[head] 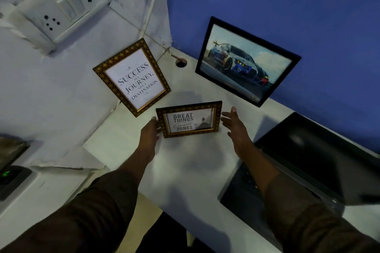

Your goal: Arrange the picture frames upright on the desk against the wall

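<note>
Head view: my left hand (149, 135) grips the left edge of the small "Great Things" frame (189, 119), upright mid-desk (185, 162). Right hand (234, 124) open just beside it, apart. "Success" frame (131, 77) and car frame (247, 61) lean on walls.

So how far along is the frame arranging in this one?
Mostly done. The gold quote frame leans upright on the white wall, and the black car frame leans on the blue wall. In hand: the small gold frame stands upright mid-desk, the left hand touching its left edge, the right hand open and just clear. Left: moving it back against a wall, since it stands apart from both.
</note>
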`<state>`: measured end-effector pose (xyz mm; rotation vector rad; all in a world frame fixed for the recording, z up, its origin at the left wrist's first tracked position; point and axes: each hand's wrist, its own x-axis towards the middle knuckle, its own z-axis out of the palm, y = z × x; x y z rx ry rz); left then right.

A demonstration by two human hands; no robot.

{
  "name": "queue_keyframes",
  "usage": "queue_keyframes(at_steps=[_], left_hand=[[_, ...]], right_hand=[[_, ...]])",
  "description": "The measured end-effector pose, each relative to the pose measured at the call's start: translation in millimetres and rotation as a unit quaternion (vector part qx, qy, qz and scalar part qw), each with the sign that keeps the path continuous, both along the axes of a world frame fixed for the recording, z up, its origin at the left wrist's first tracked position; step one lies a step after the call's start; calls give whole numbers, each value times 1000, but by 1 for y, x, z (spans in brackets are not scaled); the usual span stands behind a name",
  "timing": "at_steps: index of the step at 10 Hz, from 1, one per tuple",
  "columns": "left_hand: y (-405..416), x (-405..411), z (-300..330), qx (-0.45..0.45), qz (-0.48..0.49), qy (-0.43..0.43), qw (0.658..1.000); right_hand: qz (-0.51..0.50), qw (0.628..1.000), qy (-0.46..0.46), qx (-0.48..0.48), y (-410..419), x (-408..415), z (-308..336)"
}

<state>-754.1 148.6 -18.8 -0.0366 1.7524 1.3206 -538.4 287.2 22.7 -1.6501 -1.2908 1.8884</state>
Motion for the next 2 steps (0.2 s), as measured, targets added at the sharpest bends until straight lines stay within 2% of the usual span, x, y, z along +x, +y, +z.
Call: queue_keyframes(at_steps=[2], left_hand=[[-47, 49, 24, -24, 4, 13, 1000]], right_hand=[[-6, 999, 30, 14, -30, 43, 21]])
